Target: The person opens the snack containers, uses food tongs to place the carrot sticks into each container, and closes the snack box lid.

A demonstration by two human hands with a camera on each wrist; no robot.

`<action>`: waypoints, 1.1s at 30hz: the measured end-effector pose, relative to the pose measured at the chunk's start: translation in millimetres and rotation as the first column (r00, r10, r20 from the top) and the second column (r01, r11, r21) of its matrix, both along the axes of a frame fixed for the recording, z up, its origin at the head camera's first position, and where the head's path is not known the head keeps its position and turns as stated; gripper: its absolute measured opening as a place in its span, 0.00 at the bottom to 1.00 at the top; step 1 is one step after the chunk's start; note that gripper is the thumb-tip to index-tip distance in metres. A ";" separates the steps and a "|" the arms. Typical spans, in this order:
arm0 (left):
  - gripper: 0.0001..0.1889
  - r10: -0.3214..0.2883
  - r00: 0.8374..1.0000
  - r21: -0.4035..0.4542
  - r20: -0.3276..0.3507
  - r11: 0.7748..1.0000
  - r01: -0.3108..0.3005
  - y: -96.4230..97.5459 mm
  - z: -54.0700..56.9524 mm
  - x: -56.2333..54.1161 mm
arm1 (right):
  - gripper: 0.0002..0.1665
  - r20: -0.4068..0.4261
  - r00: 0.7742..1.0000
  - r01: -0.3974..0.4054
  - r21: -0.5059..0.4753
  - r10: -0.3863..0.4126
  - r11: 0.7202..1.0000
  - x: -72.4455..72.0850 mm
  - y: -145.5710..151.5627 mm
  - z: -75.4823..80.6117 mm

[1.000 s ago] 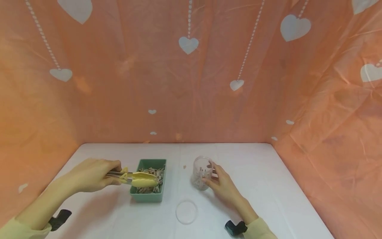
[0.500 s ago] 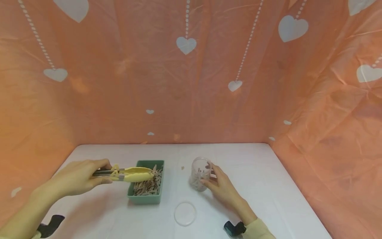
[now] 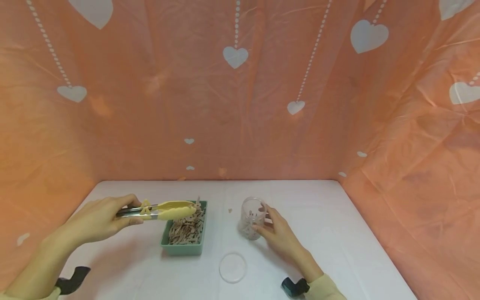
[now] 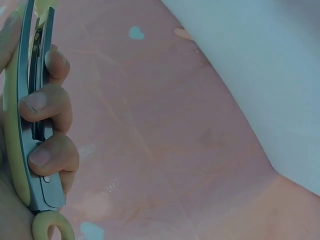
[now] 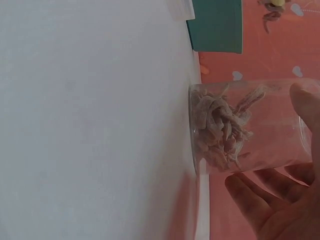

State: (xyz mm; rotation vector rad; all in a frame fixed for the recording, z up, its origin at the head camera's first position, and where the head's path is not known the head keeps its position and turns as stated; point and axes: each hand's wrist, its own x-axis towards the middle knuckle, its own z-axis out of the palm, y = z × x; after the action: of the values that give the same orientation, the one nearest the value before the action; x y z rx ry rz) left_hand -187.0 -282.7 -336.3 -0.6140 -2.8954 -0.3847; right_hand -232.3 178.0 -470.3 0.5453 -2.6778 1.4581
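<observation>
My left hand grips metal tongs with yellow tips, its fingers wrapped round the handle in the left wrist view. The tongs lie level above a green box, their tips pinching a few greyish-brown dried strips. More of these strips fill the box. To the right, my right hand holds a clear jar upright on the table, thumb on one side and fingers on the other. Strips fill roughly the jar's lower half.
A round clear lid lies on the white table in front of the jar. One small crumb sits between box and jar. Orange cloth with white hearts encloses the table at the back and sides.
The tongs have drawn back to the left, then risen out of the box with strips in their tips. My right hand and the jar stay in place.
</observation>
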 end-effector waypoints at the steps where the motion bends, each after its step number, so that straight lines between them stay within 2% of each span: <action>1: 0.12 -0.001 1.000 0.009 -0.001 1.000 0.001 0.8 0.7 -0.4 | 0.46 0.000 1.000 -0.001 -0.002 0.001 1.000 0.1 0.1 0.1; 11: 0.14 -0.016 1.000 0.061 -0.025 0.998 0.018 16.3 8.0 -10.0 | 0.46 -0.007 1.000 0.003 0.005 -0.003 1.000 0.1 0.7 0.1; 17: 0.15 -0.028 1.000 0.101 -0.005 0.994 0.028 32.2 13.8 -14.9 | 0.46 -0.004 1.000 -0.001 0.000 0.001 1.000 -0.6 0.4 0.2; 33: 0.15 -0.137 0.991 0.178 -0.005 0.975 0.135 76.5 11.6 -35.0 | 0.47 0.049 0.999 0.000 -0.022 0.001 1.000 -0.1 0.0 -0.3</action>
State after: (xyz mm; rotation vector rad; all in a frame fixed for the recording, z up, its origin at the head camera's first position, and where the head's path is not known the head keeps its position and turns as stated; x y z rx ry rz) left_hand -222.0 -206.2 -324.7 -0.7832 -2.7920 -0.6575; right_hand -232.3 178.0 -470.5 0.5158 -2.6952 1.5191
